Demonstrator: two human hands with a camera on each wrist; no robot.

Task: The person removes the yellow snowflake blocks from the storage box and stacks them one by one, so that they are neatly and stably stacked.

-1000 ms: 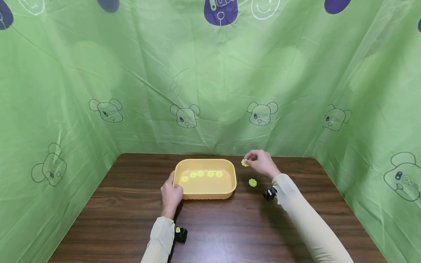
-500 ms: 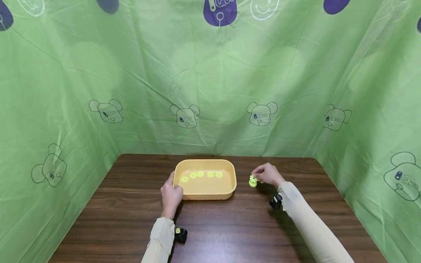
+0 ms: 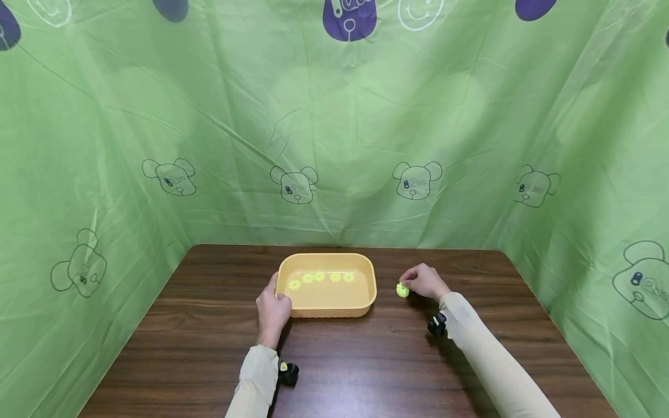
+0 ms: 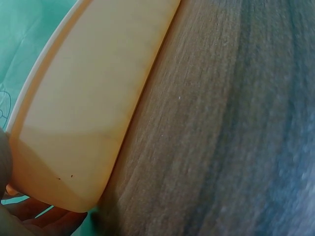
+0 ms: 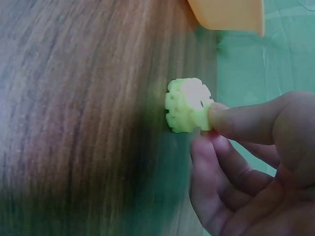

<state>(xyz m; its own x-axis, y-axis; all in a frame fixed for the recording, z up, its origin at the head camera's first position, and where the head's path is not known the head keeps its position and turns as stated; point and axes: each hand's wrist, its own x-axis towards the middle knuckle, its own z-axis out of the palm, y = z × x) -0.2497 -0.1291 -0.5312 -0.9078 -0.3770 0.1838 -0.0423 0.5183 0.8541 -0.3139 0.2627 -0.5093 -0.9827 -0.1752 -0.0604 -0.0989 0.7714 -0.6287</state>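
Note:
My left hand grips the left end of a yellow plastic tray, thumb over the rim and fingers along the outside. In the left wrist view, the tray wall leans close beside the fingers. To the right of the tray, my right hand pinches a yellow-green flower-shaped piece between thumb and fingers. Seen from the right wrist, that flower piece lies on top of a stack of like pieces, edges nearly lined up, low on the table.
Inside the tray, several yellow-green flower pieces lie in a row toward the back. The dark wood table meets a green patterned curtain behind and at both sides. Each wrist wears a small black camera.
My right hand has come down and toward me with its flower piece, bringing it over the one on the table and then onto it. The left hand and tray stay in place.

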